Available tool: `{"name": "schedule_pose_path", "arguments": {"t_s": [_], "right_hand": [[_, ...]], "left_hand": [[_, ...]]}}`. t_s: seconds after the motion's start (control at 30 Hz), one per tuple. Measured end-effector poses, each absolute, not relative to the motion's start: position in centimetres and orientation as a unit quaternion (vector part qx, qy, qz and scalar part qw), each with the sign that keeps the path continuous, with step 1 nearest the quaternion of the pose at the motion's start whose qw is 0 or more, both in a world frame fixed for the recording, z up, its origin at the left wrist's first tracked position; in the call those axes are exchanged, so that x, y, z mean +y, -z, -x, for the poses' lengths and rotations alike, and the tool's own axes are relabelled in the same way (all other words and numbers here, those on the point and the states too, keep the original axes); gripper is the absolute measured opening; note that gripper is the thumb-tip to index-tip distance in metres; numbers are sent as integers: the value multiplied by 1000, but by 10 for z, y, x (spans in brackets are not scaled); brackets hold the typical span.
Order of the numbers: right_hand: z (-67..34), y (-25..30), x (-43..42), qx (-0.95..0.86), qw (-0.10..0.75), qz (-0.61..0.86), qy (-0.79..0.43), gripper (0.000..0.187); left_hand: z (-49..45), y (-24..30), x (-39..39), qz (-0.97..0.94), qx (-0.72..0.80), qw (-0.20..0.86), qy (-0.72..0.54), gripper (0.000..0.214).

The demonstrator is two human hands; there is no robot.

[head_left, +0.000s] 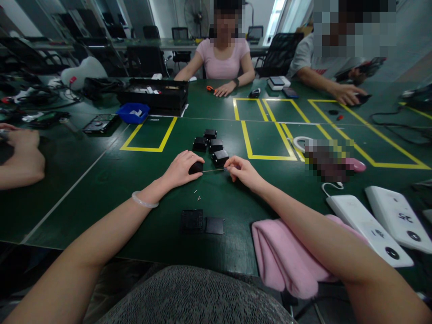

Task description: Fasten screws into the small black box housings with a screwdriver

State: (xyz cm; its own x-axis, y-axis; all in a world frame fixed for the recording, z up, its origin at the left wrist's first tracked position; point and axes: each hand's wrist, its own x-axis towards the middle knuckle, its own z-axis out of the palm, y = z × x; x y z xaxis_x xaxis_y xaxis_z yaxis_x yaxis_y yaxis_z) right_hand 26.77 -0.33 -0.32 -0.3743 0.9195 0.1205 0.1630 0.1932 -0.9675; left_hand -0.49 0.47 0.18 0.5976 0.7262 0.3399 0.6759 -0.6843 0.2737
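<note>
Left hand (182,169): one box (196,168). Right hand (242,172): one rod (213,170). Four boxes (215,145) beyond.

The tabletop (141,225) is dark green, patterned with bright yellow tape outlines (273,158). The held case (195,168), the clustered small boxes (216,144) and the flat panel (215,225) are black; the thin metal shaft (213,170) looks pale gold. The towel (286,256) is pink, the tray (130,118) blue. White power banks (364,220) carry dark scrawls and black discs. The bracelet (144,204) is milky white; speckled grey-black fabric (199,292) covers the lap.
</note>
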Motion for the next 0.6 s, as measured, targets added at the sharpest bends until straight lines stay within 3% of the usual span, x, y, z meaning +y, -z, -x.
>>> {"name": "schedule_pose_path", "arguments": {"t_s": [0.23, 0.6], "right_hand": [[-269, 5, -2, -661, 395, 401, -496, 12], [-268, 11, 0, -627, 399, 382, -550, 38]], "left_hand": [[4, -1, 5, -891, 398, 54, -213, 30], [5, -2, 4, -891, 398, 58, -212, 30]]}}
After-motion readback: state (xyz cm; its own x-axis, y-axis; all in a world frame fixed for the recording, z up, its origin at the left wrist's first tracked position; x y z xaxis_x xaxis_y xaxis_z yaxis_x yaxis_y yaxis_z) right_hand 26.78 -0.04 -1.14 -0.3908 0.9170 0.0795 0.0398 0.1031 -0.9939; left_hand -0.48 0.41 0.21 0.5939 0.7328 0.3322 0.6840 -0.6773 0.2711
